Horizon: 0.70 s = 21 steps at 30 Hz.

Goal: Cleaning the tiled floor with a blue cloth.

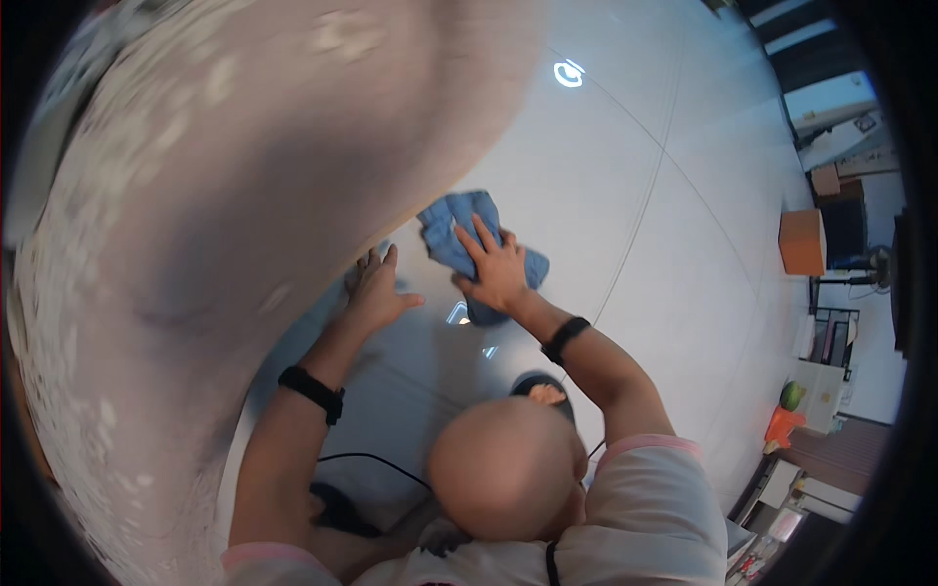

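My right hand (496,273) lies with spread fingers on a crumpled blue cloth (454,232), which rests on the glossy white floor. To its left, my left hand (376,296) is beside the lower edge of a large beige, pale-patterned padded surface (293,186). Its thumb sticks out toward the cloth and its fingers are apart; the edge hides part of them. Nothing shows in that hand. Both wrists carry a black band. My bent knee (503,469) and a foot in a dark slipper (547,393) are below the hands.
The beige padded surface fills the left side and overhangs the floor. A black cable (376,456) runs near my left forearm. Along the far right stand an orange-brown box (802,242), a dark fan (877,266), a white box (817,391) and an orange bag (784,427).
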Motion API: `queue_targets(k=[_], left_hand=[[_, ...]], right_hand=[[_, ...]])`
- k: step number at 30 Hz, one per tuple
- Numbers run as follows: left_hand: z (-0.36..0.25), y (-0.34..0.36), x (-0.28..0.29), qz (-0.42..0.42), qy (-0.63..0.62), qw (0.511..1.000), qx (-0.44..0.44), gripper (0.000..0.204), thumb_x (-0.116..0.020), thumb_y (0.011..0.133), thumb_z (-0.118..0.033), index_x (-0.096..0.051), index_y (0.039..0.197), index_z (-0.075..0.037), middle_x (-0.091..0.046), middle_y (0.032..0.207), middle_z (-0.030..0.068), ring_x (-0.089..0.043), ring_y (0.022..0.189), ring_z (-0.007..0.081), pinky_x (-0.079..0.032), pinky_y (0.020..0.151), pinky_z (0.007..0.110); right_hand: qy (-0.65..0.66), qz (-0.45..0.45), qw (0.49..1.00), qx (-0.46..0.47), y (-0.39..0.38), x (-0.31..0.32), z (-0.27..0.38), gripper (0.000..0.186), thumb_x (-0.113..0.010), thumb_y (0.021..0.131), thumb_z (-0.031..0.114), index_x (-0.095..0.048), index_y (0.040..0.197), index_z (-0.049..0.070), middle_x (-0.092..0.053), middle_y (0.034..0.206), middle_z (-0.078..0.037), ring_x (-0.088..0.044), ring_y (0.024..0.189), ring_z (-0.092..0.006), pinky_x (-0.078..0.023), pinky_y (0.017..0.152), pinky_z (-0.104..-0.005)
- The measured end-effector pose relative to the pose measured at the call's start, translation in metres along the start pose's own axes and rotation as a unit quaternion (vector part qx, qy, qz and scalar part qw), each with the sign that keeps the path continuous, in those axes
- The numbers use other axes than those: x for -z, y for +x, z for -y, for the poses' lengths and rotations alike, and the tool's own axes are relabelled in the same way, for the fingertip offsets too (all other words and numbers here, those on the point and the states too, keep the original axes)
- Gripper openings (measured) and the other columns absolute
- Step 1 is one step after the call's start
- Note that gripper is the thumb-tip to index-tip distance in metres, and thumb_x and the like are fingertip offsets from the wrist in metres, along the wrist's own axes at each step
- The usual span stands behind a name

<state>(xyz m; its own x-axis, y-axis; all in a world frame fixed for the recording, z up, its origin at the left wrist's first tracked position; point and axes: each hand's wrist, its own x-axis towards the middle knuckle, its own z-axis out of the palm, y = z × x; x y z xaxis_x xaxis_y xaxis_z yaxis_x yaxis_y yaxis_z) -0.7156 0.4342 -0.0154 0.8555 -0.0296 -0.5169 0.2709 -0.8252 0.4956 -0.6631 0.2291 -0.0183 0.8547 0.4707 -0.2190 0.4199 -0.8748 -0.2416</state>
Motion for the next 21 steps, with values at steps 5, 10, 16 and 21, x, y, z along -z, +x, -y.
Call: queue_targets(k=[5, 10, 16, 21], left_hand=[[0.041, -0.033, 0.030, 0.108, 0.015, 0.994, -0.001, 0.089, -0.070, 0.070, -0.041, -0.025, 0.134, 0.002, -0.010, 0.141, 0.0273, -0.016, 0.129, 0.0442, -0.021, 0.104, 0.049], [0.027, -0.056, 0.020, 0.097, 0.063, 0.993, 0.001, 0.084, -0.069, 0.070, -0.042, -0.032, 0.130, 0.003, -0.018, 0.139, 0.0265, -0.022, 0.127, 0.0435, -0.023, 0.101, 0.054], [0.007, -0.027, -0.010, 0.094, -0.053, 0.994, -0.009, 0.079, -0.071, 0.067, -0.042, -0.041, 0.120, 0.008, -0.034, 0.132, 0.0254, -0.028, 0.124, 0.0426, -0.028, 0.097, 0.054], [-0.011, -0.020, -0.036, 0.159, -0.085, 0.983, -0.020, 0.088, -0.071, 0.070, -0.036, -0.024, 0.135, -0.001, -0.014, 0.142, 0.0203, -0.017, 0.128, 0.0434, -0.029, 0.097, 0.058]], right_hand=[[0.238, 0.174, 0.952, -0.080, -0.049, 0.006, 0.002, 0.078, -0.063, 0.071, 0.043, -0.029, 0.136, 0.017, -0.026, 0.140, -0.018, -0.028, 0.127, -0.0328, -0.025, 0.101, -0.0450], [0.415, 0.107, 0.848, -0.311, -0.131, 0.061, 0.008, 0.067, -0.058, 0.080, 0.040, -0.033, 0.134, 0.010, -0.035, 0.136, -0.017, -0.029, 0.128, -0.0283, -0.027, 0.102, -0.0354], [0.418, 0.219, 0.850, -0.232, -0.273, 0.074, 0.033, 0.038, -0.051, 0.085, 0.025, -0.052, 0.115, 0.001, -0.055, 0.113, -0.013, -0.053, 0.102, -0.0218, -0.041, 0.088, -0.0320], [0.659, 0.113, 0.634, -0.389, -0.349, 0.118, 0.101, 0.037, -0.056, 0.081, 0.018, -0.051, 0.114, 0.001, -0.056, 0.110, -0.014, -0.054, 0.099, -0.0237, -0.042, 0.088, -0.0337]])
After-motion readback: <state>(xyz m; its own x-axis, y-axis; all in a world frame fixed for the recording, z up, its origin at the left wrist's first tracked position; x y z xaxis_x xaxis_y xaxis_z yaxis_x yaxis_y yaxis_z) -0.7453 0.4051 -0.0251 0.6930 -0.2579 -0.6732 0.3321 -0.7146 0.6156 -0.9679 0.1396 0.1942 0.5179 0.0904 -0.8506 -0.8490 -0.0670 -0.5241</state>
